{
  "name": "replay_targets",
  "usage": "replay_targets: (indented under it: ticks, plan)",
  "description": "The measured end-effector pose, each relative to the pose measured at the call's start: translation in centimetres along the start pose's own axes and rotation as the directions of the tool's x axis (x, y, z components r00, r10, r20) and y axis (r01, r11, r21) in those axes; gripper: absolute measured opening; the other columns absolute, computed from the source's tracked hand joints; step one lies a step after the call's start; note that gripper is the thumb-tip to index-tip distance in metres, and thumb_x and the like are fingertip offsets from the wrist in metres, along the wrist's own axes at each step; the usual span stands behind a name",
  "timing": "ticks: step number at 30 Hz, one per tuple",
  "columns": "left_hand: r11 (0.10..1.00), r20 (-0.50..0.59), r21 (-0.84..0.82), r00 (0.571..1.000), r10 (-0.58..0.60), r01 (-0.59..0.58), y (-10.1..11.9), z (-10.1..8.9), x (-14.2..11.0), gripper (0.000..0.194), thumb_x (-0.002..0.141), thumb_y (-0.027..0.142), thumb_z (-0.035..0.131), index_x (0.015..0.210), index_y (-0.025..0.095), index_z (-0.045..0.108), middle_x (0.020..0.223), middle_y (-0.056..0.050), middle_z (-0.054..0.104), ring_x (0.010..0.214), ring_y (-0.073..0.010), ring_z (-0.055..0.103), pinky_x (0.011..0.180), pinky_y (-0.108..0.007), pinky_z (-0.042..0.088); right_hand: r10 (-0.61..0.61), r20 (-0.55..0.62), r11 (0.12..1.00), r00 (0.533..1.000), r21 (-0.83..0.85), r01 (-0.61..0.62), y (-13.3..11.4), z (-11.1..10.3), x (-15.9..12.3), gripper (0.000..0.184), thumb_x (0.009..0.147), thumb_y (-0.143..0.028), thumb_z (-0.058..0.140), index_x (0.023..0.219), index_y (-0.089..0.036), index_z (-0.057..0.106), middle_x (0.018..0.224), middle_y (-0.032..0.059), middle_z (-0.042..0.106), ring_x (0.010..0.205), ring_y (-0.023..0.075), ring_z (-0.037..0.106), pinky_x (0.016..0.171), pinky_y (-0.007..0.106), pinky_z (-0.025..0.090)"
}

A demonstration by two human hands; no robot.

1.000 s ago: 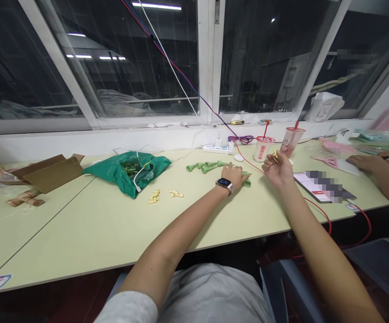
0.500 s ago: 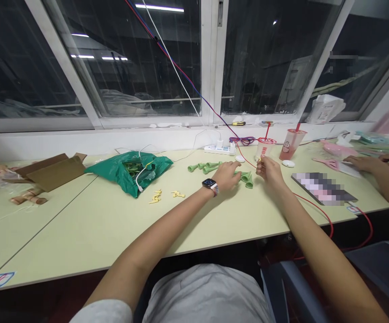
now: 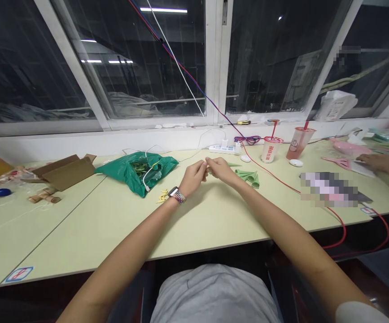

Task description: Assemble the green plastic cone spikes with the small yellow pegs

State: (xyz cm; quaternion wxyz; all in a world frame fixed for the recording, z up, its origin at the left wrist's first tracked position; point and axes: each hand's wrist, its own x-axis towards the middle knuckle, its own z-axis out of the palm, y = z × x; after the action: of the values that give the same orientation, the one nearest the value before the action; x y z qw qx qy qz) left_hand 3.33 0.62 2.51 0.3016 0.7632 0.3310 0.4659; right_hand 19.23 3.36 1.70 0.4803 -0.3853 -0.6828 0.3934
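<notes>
My left hand (image 3: 193,179), with a watch on its wrist, is closed in a pinch above the table. Whatever its fingers hold is hidden. Touching or nearly touching it, my right hand (image 3: 221,170) is closed on a small yellow plastic piece (image 3: 208,167), of which only a bit shows between the fingertips. Several green cone-shaped pieces (image 3: 254,180) lie just right of my right hand, some hidden behind it. Small yellow pieces (image 3: 162,196) lie on the table beside my left wrist, partly covered by it.
A green plastic bag (image 3: 127,172) lies open at the left, a white cable across it. Further left are a cardboard box (image 3: 71,172) and wooden pieces (image 3: 44,197). Two drink cups (image 3: 271,150), a power strip (image 3: 221,149) and a red cable (image 3: 281,181) are behind and right. A co-worker's hand (image 3: 376,161) works at far right.
My left hand has moved left, away from the green cones. My right hand has come left from beside the cup, and both hands now meet in front of me. The view has shifted slightly.
</notes>
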Motion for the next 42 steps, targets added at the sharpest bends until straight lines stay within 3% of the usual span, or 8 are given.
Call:
replay_targets:
  ticks: [5, 10, 14, 23, 26, 29, 34, 42]
  plan:
    - [0.956, 0.061, -0.174, 0.971, -0.230, 0.237, -2.0, -1.1, -0.2, 0.044, 0.093, 0.051, 0.056, 0.064, 0.019, 0.054, 0.057, 0.001, 0.049, 0.049, -0.0107, 0.045, 0.050, -0.025, 0.037, -0.021, -0.128, 0.999, 0.992, -0.027, 0.018, 1.3, 3.3, -0.5, 0.064, 0.094, -0.074, 0.045, 0.055, -0.023, 0.044, 0.047, -0.0023, 0.039, 0.051, 0.0146, 0.041, 0.056, 0.029, 0.032]
    - [0.842, 0.156, -0.367, 0.919, -0.362, 0.394, -1.7, -0.8, -0.1, 0.041, 0.085, 0.050, 0.064, 0.060, 0.018, 0.054, 0.055, 0.001, 0.046, 0.047, -0.0093, 0.039, 0.046, -0.024, 0.030, -0.117, -0.214, 0.990, 0.970, -0.099, 0.098, 0.8, 3.6, -2.0, 0.066, 0.096, -0.075, 0.043, 0.055, -0.023, 0.048, 0.050, 0.0003, 0.046, 0.057, 0.0179, 0.048, 0.063, 0.031, 0.038]
    - [0.729, 0.275, -0.485, 0.876, -0.397, 0.483, -0.7, -0.7, -0.4, 0.037, 0.081, 0.045, 0.066, 0.060, 0.019, 0.050, 0.055, 0.002, 0.039, 0.046, -0.0079, 0.030, 0.044, -0.024, 0.026, -0.194, -0.204, 0.970, 0.960, -0.185, 0.156, 0.9, 3.4, -2.2, 0.066, 0.100, -0.072, 0.037, 0.060, -0.023, 0.054, 0.062, 0.0042, 0.061, 0.060, 0.0191, 0.052, 0.066, 0.033, 0.040]
    - [0.556, 0.541, -0.454, 0.711, -0.448, 0.696, -0.4, -1.7, -0.3, 0.036, 0.084, 0.035, 0.060, 0.060, 0.021, 0.038, 0.053, 0.008, 0.019, 0.042, -0.0055, 0.017, 0.041, -0.020, 0.023, -0.470, -0.086, 0.822, 0.878, -0.404, 0.401, 0.6, 2.8, -2.5, 0.061, 0.105, -0.065, 0.027, 0.060, -0.024, 0.037, 0.056, 0.0031, 0.048, 0.055, 0.0177, 0.042, 0.062, 0.036, 0.033]
    - [0.754, 0.352, -0.376, 0.836, -0.421, 0.538, -0.5, -1.5, -0.4, 0.035, 0.088, 0.040, 0.060, 0.064, 0.019, 0.045, 0.054, 0.005, 0.034, 0.044, -0.0069, 0.031, 0.043, -0.021, 0.029, -0.406, -0.150, 0.876, 0.902, -0.344, 0.337, 0.8, 2.8, -2.2, 0.065, 0.103, -0.069, 0.028, 0.060, -0.023, 0.040, 0.057, 0.0020, 0.049, 0.056, 0.0161, 0.043, 0.060, 0.033, 0.033]
    - [0.965, 0.050, -0.162, 0.978, -0.202, 0.207, -0.6, -1.2, -0.8, 0.029, 0.091, 0.045, 0.063, 0.083, 0.019, 0.056, 0.069, 0.001, 0.055, 0.052, -0.0097, 0.050, 0.050, -0.022, 0.041, -0.249, -0.275, 0.958, 0.929, -0.213, 0.194, 1.5, 2.9, -1.7, 0.069, 0.098, -0.077, 0.034, 0.057, -0.023, 0.036, 0.053, -0.0010, 0.040, 0.054, 0.0141, 0.038, 0.057, 0.031, 0.030]
    - [0.984, 0.051, 0.165, 0.997, 0.059, -0.067, -0.9, -1.0, -1.5, 0.025, 0.099, 0.044, 0.059, 0.102, 0.020, 0.063, 0.094, -0.002, 0.068, 0.064, -0.0106, 0.062, 0.061, -0.024, 0.048, 0.002, -0.256, 0.996, 0.967, 0.085, 0.021, 2.8, 3.3, -1.4, 0.068, 0.092, -0.081, 0.045, 0.055, -0.023, 0.037, 0.050, -0.0033, 0.035, 0.050, 0.0124, 0.034, 0.052, 0.029, 0.029]
    - [0.984, -0.022, 0.159, 0.996, 0.085, -0.080, -1.7, -1.4, -1.1, 0.027, 0.098, 0.045, 0.063, 0.102, 0.018, 0.066, 0.087, -0.003, 0.071, 0.062, -0.0126, 0.069, 0.059, -0.024, 0.049, 0.101, -0.125, 0.943, 0.987, 0.327, -0.055, 2.0, 3.0, -1.7, 0.054, 0.086, -0.069, 0.062, 0.064, -0.024, 0.043, 0.055, -0.0062, 0.034, 0.043, 0.0110, 0.038, 0.045, 0.028, 0.028]
